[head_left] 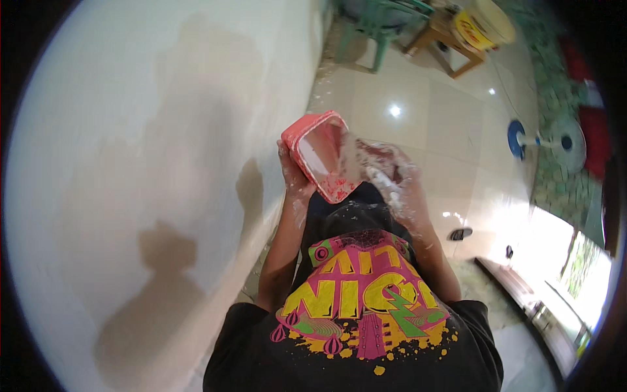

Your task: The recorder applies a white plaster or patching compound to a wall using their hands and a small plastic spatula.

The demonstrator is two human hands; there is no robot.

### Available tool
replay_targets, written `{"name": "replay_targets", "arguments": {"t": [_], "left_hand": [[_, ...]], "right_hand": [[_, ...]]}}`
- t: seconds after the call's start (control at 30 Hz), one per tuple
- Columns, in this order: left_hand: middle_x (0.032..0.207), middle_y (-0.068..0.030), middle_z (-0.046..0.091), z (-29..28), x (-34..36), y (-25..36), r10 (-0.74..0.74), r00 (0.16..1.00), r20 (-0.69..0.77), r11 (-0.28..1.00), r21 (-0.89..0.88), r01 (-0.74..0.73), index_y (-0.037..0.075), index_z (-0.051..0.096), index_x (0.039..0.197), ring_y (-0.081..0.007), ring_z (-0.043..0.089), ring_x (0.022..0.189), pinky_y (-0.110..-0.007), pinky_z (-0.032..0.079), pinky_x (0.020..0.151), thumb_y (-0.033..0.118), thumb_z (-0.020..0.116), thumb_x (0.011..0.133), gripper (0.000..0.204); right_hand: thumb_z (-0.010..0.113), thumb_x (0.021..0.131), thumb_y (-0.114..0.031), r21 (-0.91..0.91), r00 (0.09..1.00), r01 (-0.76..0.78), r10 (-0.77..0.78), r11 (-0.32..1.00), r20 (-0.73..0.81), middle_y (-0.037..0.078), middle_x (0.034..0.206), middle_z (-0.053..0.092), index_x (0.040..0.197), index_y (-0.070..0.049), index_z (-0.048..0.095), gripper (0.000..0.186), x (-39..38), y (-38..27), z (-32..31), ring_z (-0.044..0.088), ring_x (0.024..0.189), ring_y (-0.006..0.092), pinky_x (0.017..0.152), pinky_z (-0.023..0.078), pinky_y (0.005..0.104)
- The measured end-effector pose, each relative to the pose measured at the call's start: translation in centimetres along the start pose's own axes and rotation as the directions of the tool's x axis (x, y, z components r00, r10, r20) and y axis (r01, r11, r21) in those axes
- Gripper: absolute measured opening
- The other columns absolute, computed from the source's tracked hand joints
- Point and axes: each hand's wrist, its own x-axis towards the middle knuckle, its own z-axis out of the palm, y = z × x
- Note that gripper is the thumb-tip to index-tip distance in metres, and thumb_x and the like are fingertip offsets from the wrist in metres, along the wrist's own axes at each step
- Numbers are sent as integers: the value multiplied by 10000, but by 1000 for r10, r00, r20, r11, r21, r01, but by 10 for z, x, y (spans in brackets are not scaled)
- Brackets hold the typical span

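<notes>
The left hand (292, 175) is wrapped around the outer side of a pinkish-red rectangular tub (319, 153), fingers curled against its wall, holding it tilted at chest height with the open mouth turned toward the right hand (392, 175). The tub's inside is coated with white paste. The right hand sits just beside the tub's open rim, smeared white all over and blurred; it seems closed around a flat tool (356, 157) that reaches into the tub, though the blur hides the fingers, so I cannot tell the grip for certain.

Beyond the left hand, on its outer side, stands a pale wall (150, 163) with a darker damp patch. Past the right hand lies a glossy tiled floor (418, 124), with a standing fan (548, 140) farther out.

To do this well, judging from the hold, the tub wants a firm steady tilt so the paste stays in, and the scooping stroke should run along the inner wall.
</notes>
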Motion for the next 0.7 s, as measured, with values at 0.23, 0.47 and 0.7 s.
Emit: {"name": "replay_targets", "arguments": {"t": [0.23,0.47,0.7], "left_hand": [[1337,-86,545,-26,11,-21,-242,970,12,967,88,241,95,492,1363,-256,513,1238,-433,405,1072,721,500,857,805],[1342,-81,534,-9,13,1,-351,930,109,902,308,304,97,462,1390,-247,504,1243,-421,399,1072,690,466,897,771],[1347,-81,530,-84,71,-10,-342,919,198,881,407,240,95,459,1392,-246,502,1244,-412,396,1071,667,462,913,746]], "right_hand": [[659,873,-82,-105,988,-30,14,994,-153,144,1032,701,1236,-31,597,371,-7,18,7,688,881,209,806,536,320],[683,875,-69,-18,963,-128,120,992,-240,109,1048,698,1203,-23,629,336,-36,1,16,659,913,160,841,518,315],[689,887,-154,-51,962,-72,56,996,-269,114,970,708,1165,11,638,327,-18,120,58,666,875,169,802,527,321]]}}
